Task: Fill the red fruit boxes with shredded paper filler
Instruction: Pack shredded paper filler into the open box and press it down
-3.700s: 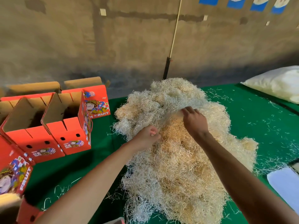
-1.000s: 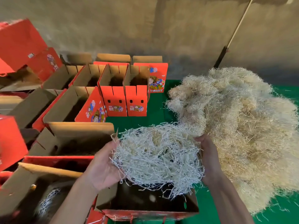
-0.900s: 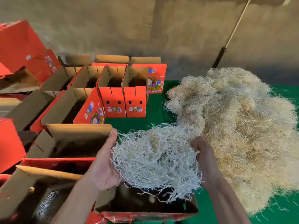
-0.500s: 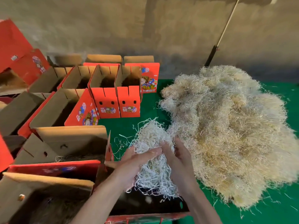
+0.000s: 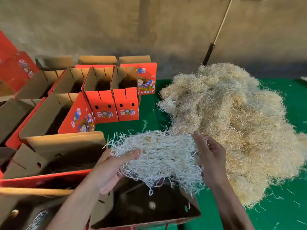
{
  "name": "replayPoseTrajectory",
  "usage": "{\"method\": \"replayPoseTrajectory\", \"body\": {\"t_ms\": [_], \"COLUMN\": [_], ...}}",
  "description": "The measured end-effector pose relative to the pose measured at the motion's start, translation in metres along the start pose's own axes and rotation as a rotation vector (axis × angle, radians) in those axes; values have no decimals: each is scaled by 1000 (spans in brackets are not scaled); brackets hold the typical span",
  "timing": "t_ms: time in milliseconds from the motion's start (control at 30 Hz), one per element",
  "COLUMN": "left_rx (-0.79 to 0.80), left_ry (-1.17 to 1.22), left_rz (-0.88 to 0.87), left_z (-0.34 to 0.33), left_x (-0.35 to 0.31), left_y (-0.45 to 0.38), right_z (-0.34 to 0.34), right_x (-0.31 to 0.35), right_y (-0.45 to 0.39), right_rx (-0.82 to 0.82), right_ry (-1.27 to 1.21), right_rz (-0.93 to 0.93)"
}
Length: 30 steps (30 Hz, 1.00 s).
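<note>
A wad of pale shredded paper [image 5: 159, 156] is stretched flat between both hands, just above an open red fruit box [image 5: 146, 211] at the bottom centre. My left hand [image 5: 111, 170] grips its left edge, thumb on top. At the right edge my right hand [image 5: 209, 156] holds it with the thumb pointing up. The box's dark inside shows under the wad. The big heap of shredded paper [image 5: 232, 123] lies to the right on the green table [image 5: 282, 213].
Several open red fruit boxes [image 5: 113, 103] stand in rows at the left and back, flaps up. One open box [image 5: 54, 156] sits just left of my left hand. A pole [image 5: 219, 29] leans on the concrete wall. Loose shreds dot the table.
Half a second ago the wad was bunched between my hands held close together; now the hands have pulled apart and spread it wide over the box.
</note>
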<state>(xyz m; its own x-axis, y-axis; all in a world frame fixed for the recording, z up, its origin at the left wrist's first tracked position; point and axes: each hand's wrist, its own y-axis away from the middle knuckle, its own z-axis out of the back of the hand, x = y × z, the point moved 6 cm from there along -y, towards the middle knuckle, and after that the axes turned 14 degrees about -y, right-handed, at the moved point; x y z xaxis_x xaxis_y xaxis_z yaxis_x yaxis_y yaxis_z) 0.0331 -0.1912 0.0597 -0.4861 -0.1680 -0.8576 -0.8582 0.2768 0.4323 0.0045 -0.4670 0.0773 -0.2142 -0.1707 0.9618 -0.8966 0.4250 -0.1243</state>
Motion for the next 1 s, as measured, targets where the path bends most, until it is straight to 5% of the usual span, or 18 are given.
{"method": "replayPoseTrajectory", "body": {"t_ms": [300,467,600,700,800,1000], "left_rx": [-104,-68,195,281,238,-64], "left_ry": [45,100,497,579,488,-123], "left_rz": [-56,-44,15,54,14,-130], "left_z": [40,33,-2,-11,-14,-38], "left_x": [-13,-12,-11,-8,-6,-6], "left_y": [12,7,9,11,9,17], "right_z": [-3,-17,-51,-62,-71,-98], "right_x": [17,6,-32,-35,-25,-11], "right_y": [-21,-15,18,28,29,30], "right_rx": [-67,41,202,179,233,122], "right_ry": [-48,-88,-138,-274,-264,-34], "right_rz": [-100,-291,-517,-615,-583,-328]}}
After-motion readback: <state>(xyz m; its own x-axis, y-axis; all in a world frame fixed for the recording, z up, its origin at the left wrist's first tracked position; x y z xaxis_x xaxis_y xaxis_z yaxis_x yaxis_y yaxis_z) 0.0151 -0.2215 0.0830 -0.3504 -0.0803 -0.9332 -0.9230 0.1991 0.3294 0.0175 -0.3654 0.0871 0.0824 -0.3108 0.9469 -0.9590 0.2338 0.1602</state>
